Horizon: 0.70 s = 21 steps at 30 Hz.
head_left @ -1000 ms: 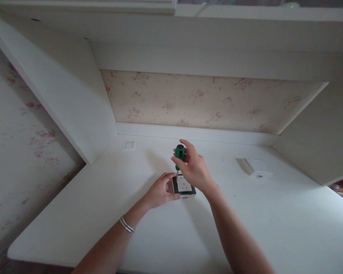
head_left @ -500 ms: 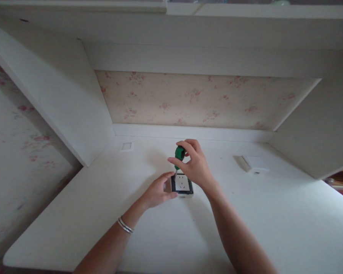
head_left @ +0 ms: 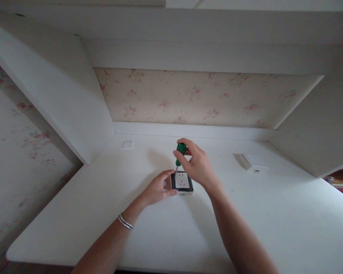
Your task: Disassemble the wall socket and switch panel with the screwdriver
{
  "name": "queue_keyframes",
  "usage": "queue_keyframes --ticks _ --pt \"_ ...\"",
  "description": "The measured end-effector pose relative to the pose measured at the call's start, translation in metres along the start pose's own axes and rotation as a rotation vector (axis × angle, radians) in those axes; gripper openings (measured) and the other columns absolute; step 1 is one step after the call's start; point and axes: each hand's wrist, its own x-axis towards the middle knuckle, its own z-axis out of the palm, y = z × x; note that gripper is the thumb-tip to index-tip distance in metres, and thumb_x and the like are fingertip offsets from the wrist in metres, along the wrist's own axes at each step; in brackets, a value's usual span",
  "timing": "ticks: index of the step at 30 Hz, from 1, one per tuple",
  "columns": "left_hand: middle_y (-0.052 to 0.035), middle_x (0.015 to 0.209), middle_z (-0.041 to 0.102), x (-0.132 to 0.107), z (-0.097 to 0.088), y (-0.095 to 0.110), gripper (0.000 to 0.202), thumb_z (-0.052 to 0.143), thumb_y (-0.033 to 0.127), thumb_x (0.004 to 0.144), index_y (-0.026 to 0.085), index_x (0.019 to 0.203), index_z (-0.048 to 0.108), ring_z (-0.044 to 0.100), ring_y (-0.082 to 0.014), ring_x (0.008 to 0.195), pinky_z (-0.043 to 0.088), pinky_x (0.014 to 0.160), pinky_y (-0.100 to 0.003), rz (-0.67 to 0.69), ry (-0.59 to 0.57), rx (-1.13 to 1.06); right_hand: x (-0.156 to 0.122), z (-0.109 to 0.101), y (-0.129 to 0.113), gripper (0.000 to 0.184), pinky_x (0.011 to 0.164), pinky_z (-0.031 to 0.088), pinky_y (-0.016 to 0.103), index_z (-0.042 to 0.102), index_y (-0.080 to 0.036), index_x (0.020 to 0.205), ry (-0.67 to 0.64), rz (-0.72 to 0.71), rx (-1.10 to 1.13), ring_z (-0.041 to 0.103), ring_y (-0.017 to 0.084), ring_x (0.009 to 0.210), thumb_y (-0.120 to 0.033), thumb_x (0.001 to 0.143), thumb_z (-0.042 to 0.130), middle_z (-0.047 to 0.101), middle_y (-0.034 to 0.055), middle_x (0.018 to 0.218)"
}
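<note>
Risk: the green-handled metal screwdriver [head_left: 181, 148], tilted, could skid off the black frame of the square white socket box [head_left: 182, 180] if pushed off-axis, and nick the left hand [head_left: 157, 190] close by; box sits on the white tabletop [head_left: 151, 239]; left thumb and forefinger pinch its left side; right hand [head_left: 199, 165] arches above, fingers pinching the screwdriver's handle.

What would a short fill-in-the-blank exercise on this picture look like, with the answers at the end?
1. The right hand holds a screwdriver with a handle coloured ____.
2. The socket is held at its edge by the ____ hand.
3. The wallpaper has a pattern of ____.

Answers: green; left; flowers.
</note>
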Motion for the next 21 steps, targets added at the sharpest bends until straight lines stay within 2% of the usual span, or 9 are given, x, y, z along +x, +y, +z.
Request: queue_keyframes --ticks 3,6,8,12,14,18,21 --pt "-0.0111 0.138 0.043 0.000 -0.001 0.001 0.072 0.078 0.025 0.065 0.024 0.130 0.047 0.048 -0.0297 0.120 0.038 0.102 -0.048 0.000 -0.003 0.013 0.001 0.007 -0.002 0.033 0.071 0.047 0.031 0.055 -0.024 0.111 0.111 0.026 -0.123 0.062 0.019 0.080 -0.043 0.084 0.054 0.065 0.0064 0.095" --pt "-0.0103 0.138 0.044 0.000 -0.001 0.002 0.072 0.078 0.025 0.064 0.024 0.129 0.048 0.048 -0.0296 0.120 0.038 0.102 -0.048 -0.007 0.005 0.005 0.002 0.009 -0.003 0.030 0.071 0.046 0.032 0.055 -0.024 0.112 0.128 0.042 -0.156 0.062 0.019 0.081 -0.039 0.087 0.048 0.066 0.0069 0.096" --pt "-0.0096 0.137 0.044 0.000 -0.001 0.002 0.073 0.078 0.024 0.064 0.025 0.130 0.048 0.047 -0.0294 0.121 0.037 0.103 -0.048 -0.004 0.001 -0.005 0.003 0.005 -0.002 0.031 0.072 0.047 0.033 0.053 -0.025 0.117 0.072 0.049 -0.132 0.063 0.019 0.080 -0.035 0.089 0.046 0.066 0.0069 0.097" --pt "-0.0088 0.138 0.045 0.000 -0.001 0.000 0.073 0.077 0.021 0.066 0.027 0.131 0.046 0.047 -0.0290 0.122 0.035 0.104 -0.048 0.005 -0.018 -0.014 0.001 -0.007 -0.003 0.036 0.074 0.047 0.033 0.044 -0.027 0.126 -0.128 0.031 0.014 0.063 0.019 0.083 -0.030 0.090 0.043 0.065 0.0051 0.101" --pt "-0.0089 0.137 0.045 0.000 -0.001 -0.001 0.073 0.077 0.021 0.066 0.027 0.131 0.045 0.047 -0.0290 0.122 0.035 0.104 -0.048 0.006 -0.013 -0.012 0.000 -0.009 -0.004 0.036 0.074 0.047 0.033 0.042 -0.027 0.126 -0.157 0.034 0.031 0.062 0.018 0.083 -0.032 0.091 0.043 0.064 0.0047 0.100" --pt "-0.0099 0.138 0.045 0.000 -0.001 -0.004 0.073 0.078 0.024 0.065 0.025 0.131 0.046 0.045 -0.0293 0.123 0.035 0.105 -0.048 0.019 0.002 0.014 0.000 -0.001 -0.005 0.036 0.075 0.045 0.034 0.049 -0.024 0.116 -0.011 0.010 -0.115 0.059 0.020 0.082 -0.042 0.086 0.053 0.061 0.0072 0.099" --pt "-0.0099 0.139 0.043 0.001 0.000 -0.004 0.073 0.078 0.025 0.065 0.025 0.131 0.047 0.043 -0.0292 0.125 0.035 0.105 -0.047 0.032 0.003 0.024 0.001 0.006 -0.006 0.027 0.074 0.044 0.033 0.053 -0.023 0.109 0.072 -0.016 -0.169 0.058 0.020 0.083 -0.038 0.088 0.049 0.061 0.0077 0.097"
